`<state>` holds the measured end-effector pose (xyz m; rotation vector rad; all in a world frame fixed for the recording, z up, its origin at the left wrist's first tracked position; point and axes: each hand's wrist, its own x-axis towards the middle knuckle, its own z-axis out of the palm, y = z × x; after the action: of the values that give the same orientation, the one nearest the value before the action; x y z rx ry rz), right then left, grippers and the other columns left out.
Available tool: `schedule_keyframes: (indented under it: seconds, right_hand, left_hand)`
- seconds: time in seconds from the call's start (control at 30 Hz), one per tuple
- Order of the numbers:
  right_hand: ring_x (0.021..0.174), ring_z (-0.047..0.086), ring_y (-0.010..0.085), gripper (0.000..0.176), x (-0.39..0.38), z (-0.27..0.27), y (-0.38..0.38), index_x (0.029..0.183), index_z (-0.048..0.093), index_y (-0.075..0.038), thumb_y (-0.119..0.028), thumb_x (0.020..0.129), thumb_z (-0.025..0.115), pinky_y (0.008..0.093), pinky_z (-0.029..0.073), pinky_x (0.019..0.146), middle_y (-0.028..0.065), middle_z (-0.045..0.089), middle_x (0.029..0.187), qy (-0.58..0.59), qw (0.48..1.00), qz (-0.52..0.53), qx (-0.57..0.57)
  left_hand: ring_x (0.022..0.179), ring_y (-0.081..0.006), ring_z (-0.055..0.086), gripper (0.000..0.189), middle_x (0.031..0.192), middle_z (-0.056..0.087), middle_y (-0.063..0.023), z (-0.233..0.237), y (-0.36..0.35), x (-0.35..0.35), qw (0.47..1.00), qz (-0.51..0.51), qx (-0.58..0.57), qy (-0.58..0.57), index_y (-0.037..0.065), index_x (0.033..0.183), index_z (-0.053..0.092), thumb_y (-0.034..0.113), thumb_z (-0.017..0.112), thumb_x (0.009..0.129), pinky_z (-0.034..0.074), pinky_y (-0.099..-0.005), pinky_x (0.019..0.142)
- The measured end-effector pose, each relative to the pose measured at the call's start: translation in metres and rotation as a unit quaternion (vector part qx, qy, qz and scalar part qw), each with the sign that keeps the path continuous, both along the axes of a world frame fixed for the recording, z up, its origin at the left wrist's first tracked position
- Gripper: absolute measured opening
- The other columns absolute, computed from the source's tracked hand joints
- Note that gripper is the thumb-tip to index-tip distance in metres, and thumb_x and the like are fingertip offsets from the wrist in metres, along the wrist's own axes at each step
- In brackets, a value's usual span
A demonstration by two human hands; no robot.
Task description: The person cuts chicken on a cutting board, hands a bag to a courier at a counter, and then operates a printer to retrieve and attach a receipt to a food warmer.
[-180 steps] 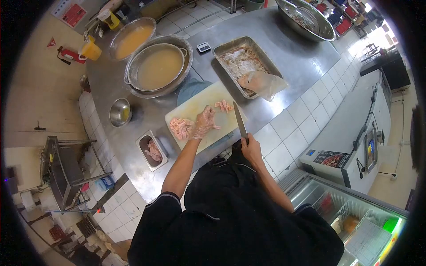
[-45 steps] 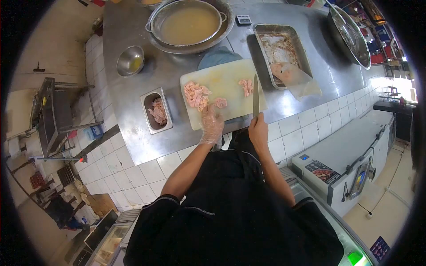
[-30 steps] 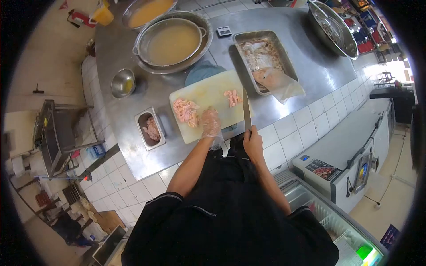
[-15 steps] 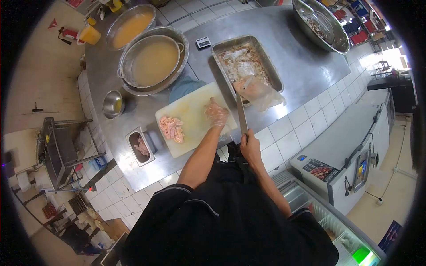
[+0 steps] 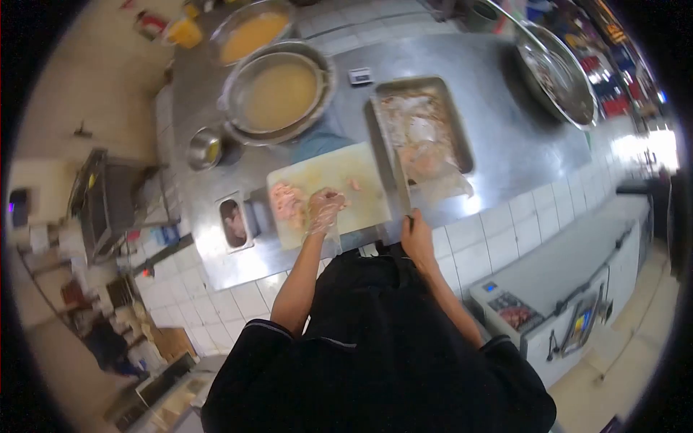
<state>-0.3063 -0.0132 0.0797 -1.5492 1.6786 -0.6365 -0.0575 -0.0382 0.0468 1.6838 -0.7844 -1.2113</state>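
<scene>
My left hand [image 5: 326,207], in a clear plastic glove, is over the white cutting board [image 5: 361,162] with its fingers curled together. Whether a bit of meat is between the fingertips is blurred. A pile of pale pink raw meat pieces [image 5: 287,200] lies just left of this hand, and a small meat piece [image 5: 352,184] sits alone to its upper right. My right hand [image 5: 417,234] grips a long knife [image 5: 401,180] by its dark handle, blade pointing away from me. The blade runs between the board and a metal tray [image 5: 464,144], beside a clear plastic bag [image 5: 433,173] with pinkish contents.
Large bowls of cloudy liquid [image 5: 280,94] and orange liquid [image 5: 253,36] stand at the back left. A small steel bowl [image 5: 205,149] and a metal container with meat [image 5: 233,222] are left of the board. A large metal bowl [image 5: 559,79] stands far right; a small scale [image 5: 359,76] is behind.
My left hand has moved left across the board toward the meat pile and its fingers have curled. A small meat piece now shows where it was. My right hand still holds the knife; the view has shifted.
</scene>
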Motion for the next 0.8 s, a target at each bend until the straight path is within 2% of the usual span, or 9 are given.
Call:
schedule_keyframes:
  seconds: [0.13,0.23,0.33,0.4,0.47,0.5,0.6,0.73,0.8]
  right_hand:
    - [0.080,0.064,0.0516,0.040,0.010,-0.011,-0.004,0.128,0.050,0.011,-0.015,0.098,0.052,0.0556,0.048,0.067,0.0335,0.064,0.083,-0.007,0.998,0.053,-0.029]
    - [0.082,0.062,0.0539,0.027,0.027,0.004,-0.001,0.114,0.052,0.006,-0.016,0.098,0.052,0.0568,0.047,0.068,0.0335,0.064,0.083,-0.009,0.997,0.077,0.019]
    - [0.082,0.061,0.0546,0.020,0.039,0.006,0.000,0.104,0.051,0.004,-0.015,0.098,0.052,0.0571,0.047,0.067,0.0336,0.063,0.083,0.009,0.994,0.106,0.011]
    - [0.083,0.060,0.0549,0.019,0.048,0.003,0.003,0.101,0.050,0.003,-0.015,0.098,0.052,0.0575,0.046,0.067,0.0340,0.063,0.083,0.007,0.993,0.118,0.009]
    - [0.083,0.060,0.0551,0.019,0.052,0.001,0.007,0.101,0.050,0.003,-0.015,0.098,0.052,0.0580,0.046,0.067,0.0345,0.062,0.083,-0.002,0.992,0.121,0.016]
    - [0.083,0.060,0.0551,0.019,0.053,0.003,0.008,0.101,0.050,0.003,-0.015,0.098,0.052,0.0582,0.045,0.068,0.0347,0.062,0.083,0.000,0.993,0.119,0.018]
    - [0.083,0.060,0.0550,0.019,0.056,0.009,0.008,0.101,0.051,0.003,-0.015,0.097,0.052,0.0585,0.045,0.068,0.0349,0.062,0.084,0.002,0.995,0.103,0.007]
    - [0.083,0.060,0.0545,0.019,0.051,0.005,0.019,0.100,0.052,0.004,-0.015,0.098,0.052,0.0578,0.045,0.068,0.0343,0.062,0.084,0.010,0.998,0.067,-0.001]
    - [0.083,0.060,0.0543,0.019,0.044,0.009,0.019,0.100,0.052,0.004,-0.015,0.098,0.052,0.0573,0.046,0.068,0.0338,0.063,0.084,0.006,0.999,0.050,0.015]
  left_hand:
    - [0.059,-0.0108,0.056,0.006,0.068,0.056,-0.0010,0.007,0.041,0.074,0.989,0.066,-0.135,-0.012,0.004,0.082,0.066,-0.001,0.068,0.079,0.048,-0.0272,0.053]
    - [0.063,-0.0096,0.054,0.009,0.069,0.054,-0.0005,0.024,0.073,0.132,0.977,0.138,-0.123,-0.108,0.004,0.083,0.065,-0.003,0.067,0.078,0.047,-0.0249,0.057]
    - [0.071,-0.0155,0.065,0.004,0.080,0.066,-0.0064,0.043,0.087,0.186,0.927,0.186,-0.123,-0.300,0.003,0.090,0.068,0.004,0.065,0.088,0.057,-0.0292,0.069]
    - [0.075,-0.0236,0.069,0.008,0.084,0.069,-0.0109,0.071,0.088,0.198,0.865,0.180,-0.114,-0.455,0.004,0.092,0.069,0.009,0.063,0.088,0.058,-0.0343,0.073]
    - [0.079,-0.0314,0.071,0.013,0.089,0.072,-0.0149,0.049,0.092,0.230,0.745,0.108,-0.120,-0.647,0.005,0.094,0.070,0.013,0.063,0.088,0.058,-0.0388,0.077]
    - [0.085,-0.0389,0.069,0.018,0.094,0.073,-0.0157,0.014,0.099,0.249,0.728,0.077,-0.130,-0.669,0.006,0.097,0.072,0.017,0.062,0.087,0.057,-0.0436,0.082]
    - [0.086,-0.0358,0.071,0.018,0.095,0.074,-0.0144,0.027,0.112,0.234,0.837,0.040,-0.036,-0.544,0.007,0.100,0.073,0.014,0.063,0.086,0.057,-0.0414,0.079]
    - [0.078,-0.0340,0.070,0.016,0.086,0.072,-0.0142,0.046,0.100,0.201,0.834,0.114,-0.110,-0.528,0.010,0.096,0.071,0.003,0.064,0.083,0.055,-0.0422,0.070]
    - [0.081,-0.0326,0.070,0.020,0.091,0.072,-0.0128,0.024,0.082,0.169,0.896,0.099,-0.148,-0.407,0.009,0.102,0.070,0.005,0.066,0.083,0.055,-0.0422,0.074]
